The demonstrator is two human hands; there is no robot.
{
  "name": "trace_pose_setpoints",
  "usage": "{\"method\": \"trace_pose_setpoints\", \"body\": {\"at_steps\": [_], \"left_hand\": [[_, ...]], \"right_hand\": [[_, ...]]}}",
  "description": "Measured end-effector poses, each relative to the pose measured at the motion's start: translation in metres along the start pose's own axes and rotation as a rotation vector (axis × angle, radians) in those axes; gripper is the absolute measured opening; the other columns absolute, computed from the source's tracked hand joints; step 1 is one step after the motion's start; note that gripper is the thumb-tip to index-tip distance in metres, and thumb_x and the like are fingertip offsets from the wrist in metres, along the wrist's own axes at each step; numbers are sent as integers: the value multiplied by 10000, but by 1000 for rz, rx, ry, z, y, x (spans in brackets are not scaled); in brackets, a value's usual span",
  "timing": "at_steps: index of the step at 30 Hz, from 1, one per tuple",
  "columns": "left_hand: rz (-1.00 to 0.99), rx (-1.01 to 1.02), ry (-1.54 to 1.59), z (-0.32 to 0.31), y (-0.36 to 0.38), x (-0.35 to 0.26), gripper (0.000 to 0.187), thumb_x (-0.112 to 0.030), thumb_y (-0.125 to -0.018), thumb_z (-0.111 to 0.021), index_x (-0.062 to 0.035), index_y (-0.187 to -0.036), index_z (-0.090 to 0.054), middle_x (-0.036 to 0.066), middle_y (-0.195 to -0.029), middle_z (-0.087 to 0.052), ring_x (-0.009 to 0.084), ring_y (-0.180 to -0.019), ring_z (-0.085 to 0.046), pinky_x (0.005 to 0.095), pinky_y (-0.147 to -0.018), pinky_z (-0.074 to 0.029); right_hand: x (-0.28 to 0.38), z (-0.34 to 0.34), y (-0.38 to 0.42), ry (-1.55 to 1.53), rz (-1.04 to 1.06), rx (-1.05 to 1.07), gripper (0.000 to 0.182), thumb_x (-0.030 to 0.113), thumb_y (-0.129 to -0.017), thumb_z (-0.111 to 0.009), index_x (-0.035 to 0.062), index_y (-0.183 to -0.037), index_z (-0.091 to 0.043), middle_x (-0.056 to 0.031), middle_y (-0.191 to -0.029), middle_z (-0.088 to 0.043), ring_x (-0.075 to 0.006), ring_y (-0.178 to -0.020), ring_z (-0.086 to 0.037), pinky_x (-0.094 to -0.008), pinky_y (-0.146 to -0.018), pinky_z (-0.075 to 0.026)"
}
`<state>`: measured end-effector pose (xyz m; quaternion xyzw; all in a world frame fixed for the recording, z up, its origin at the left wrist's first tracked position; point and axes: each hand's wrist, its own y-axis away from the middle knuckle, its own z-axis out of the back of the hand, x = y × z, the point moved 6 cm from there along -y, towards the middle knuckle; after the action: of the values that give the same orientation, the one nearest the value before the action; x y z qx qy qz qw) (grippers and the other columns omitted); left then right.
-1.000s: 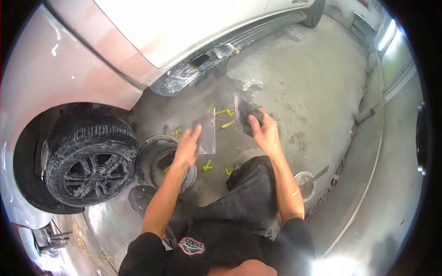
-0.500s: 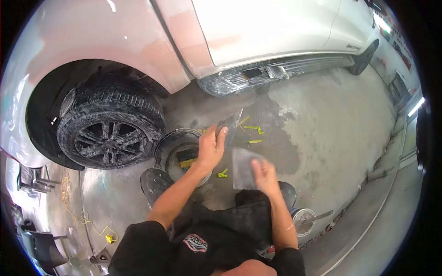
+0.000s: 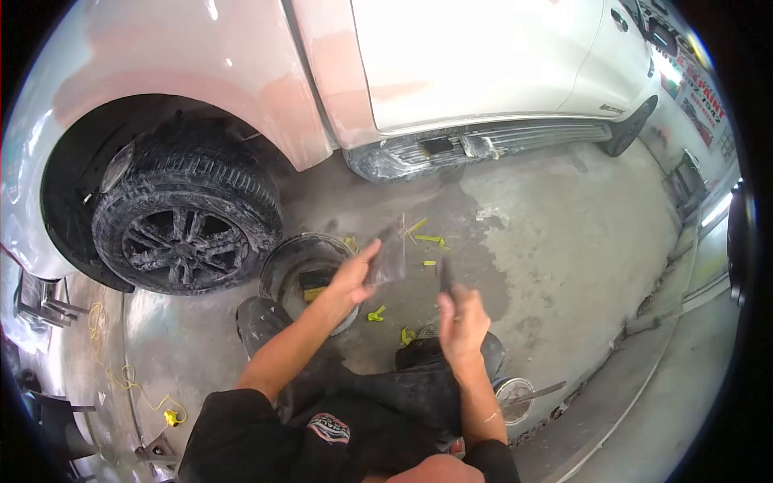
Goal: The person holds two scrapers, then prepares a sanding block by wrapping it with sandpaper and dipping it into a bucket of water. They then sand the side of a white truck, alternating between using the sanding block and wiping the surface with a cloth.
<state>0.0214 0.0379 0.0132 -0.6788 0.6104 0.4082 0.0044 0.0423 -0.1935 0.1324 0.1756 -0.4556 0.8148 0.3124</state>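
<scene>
In my left hand (image 3: 351, 275) is a thin grey sheet (image 3: 390, 256) that looks like sandpaper, pinched at its near side and blurred by motion. My right hand (image 3: 465, 324) grips a second thin grey piece (image 3: 445, 274), now turned nearly edge-on and smeared. The two pieces are apart, held over the floor in front of my knees. Below and beyond my left forearm stands a round bucket (image 3: 271, 278) with a dark and yellow block (image 3: 314, 282) in it. Strips of yellow-green tape (image 3: 430, 239) lie on the floor beyond my hands.
A white vehicle (image 3: 475, 64) with pinkish sanded patches stands ahead, with its dusty wheel (image 3: 189, 241) at left and running board (image 3: 515, 141) along the bottom. A can (image 3: 513, 396) with a stick sits by my right knee. A yellow cord (image 3: 129, 374) trails across the floor at left.
My left hand has come down and slightly left with its sheet. The right hand has turned its sheet from flat facing me to nearly edge-on. The view has shifted slightly.
</scene>
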Motion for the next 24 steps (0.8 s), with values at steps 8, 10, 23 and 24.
{"method": "trace_pose_setpoints", "body": {"at_steps": [8, 10, 23, 24], "left_hand": [[258, 379, -309, -77, -6, 38, 345, -446, -1085, -574, -109, -1136, -627, 11, -894, -635, 120, -715, -578, 324, -611, -553], [-109, 212, -491, -86, -23, 25, 674, -544, -1040, -605, -4, -1429, -500, 182, -1286, -625, 265, -1159, -612, 381, -975, -526], [-335, 228, -985, -48, -43, 54, 760, -450, -1068, -596, -90, -1656, -275, 185, -1567, -465, 278, -1354, -520, 418, -1095, -433], [-297, 207, -969, -25, -38, 50, 704, -421, -1067, -615, -78, -1627, -361, 174, -1504, -538, 248, -1269, -580, 401, -1039, -476]], "right_hand": [[-137, 23, -24, -192, -473, -160, 215, 160, -1058, -623, -13, -1153, -709, -199, -1106, -755, -234, -939, -738, -350, -790, -555], [-130, 32, -12, -536, -533, -235, 269, 159, -1063, -619, -31, -1239, -694, -153, -1166, -753, -198, -1034, -706, -322, -899, -539], [-289, 27, 129, -391, -980, -578, 394, 156, -923, -696, -52, -1253, -647, -156, -1110, -747, -253, -975, -693, -384, -878, -541], [-323, 16, 183, -165, -1055, -512, 418, 163, -916, -678, -46, -1275, -636, -204, -1145, -735, -325, -1016, -698, -412, -906, -541]]}}
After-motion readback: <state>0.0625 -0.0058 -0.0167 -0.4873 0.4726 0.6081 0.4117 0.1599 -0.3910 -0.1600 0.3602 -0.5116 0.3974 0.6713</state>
